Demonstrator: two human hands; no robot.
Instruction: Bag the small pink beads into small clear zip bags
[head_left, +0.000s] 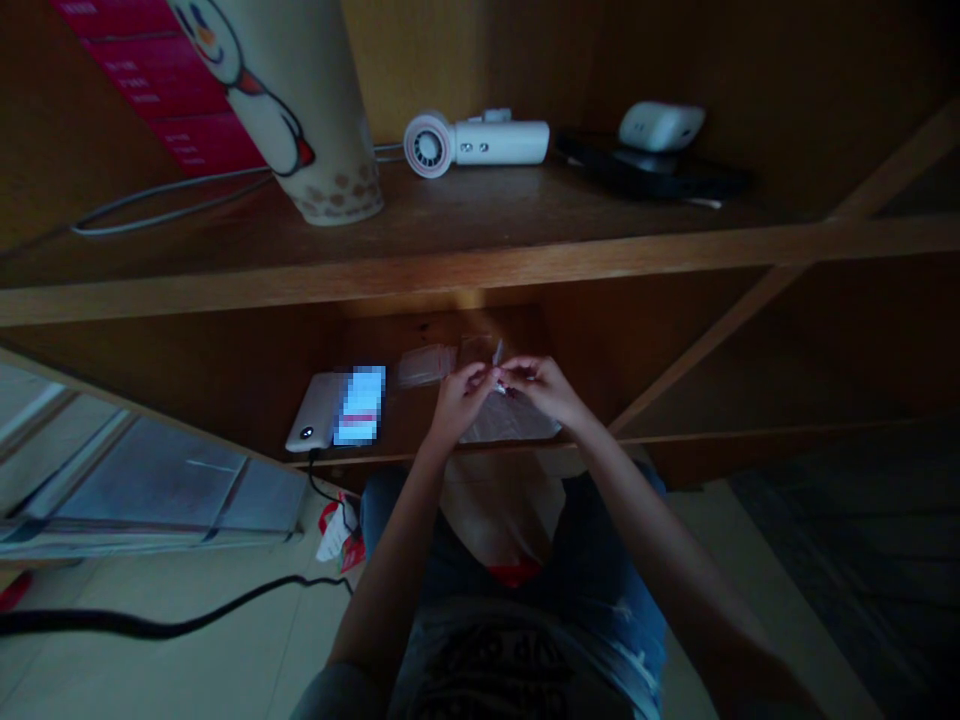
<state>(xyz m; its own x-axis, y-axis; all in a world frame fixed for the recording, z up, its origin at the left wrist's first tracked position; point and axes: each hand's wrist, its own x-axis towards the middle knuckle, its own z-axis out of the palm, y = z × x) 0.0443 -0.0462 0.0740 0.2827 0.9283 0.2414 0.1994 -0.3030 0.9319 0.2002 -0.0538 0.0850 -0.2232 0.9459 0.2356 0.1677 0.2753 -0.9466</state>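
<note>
Over the lower shelf, my left hand (468, 391) and my right hand (541, 385) meet with fingertips pinched together. Between them is a small whitish item (499, 352), its thin end pointing up; both hands seem to grip it, and it is too small to name. Beneath and in front of the hands lies a clear plastic bag (506, 422). Just left of my left hand is a stack of small clear bags (426, 366).
Further left lie a lit phone (361, 405) and a white power bank (312, 412) with a black cable. The upper shelf edge (450, 272) runs above the hands, holding a drink cup (322, 120), a handheld fan (480, 143) and a white device (661, 126).
</note>
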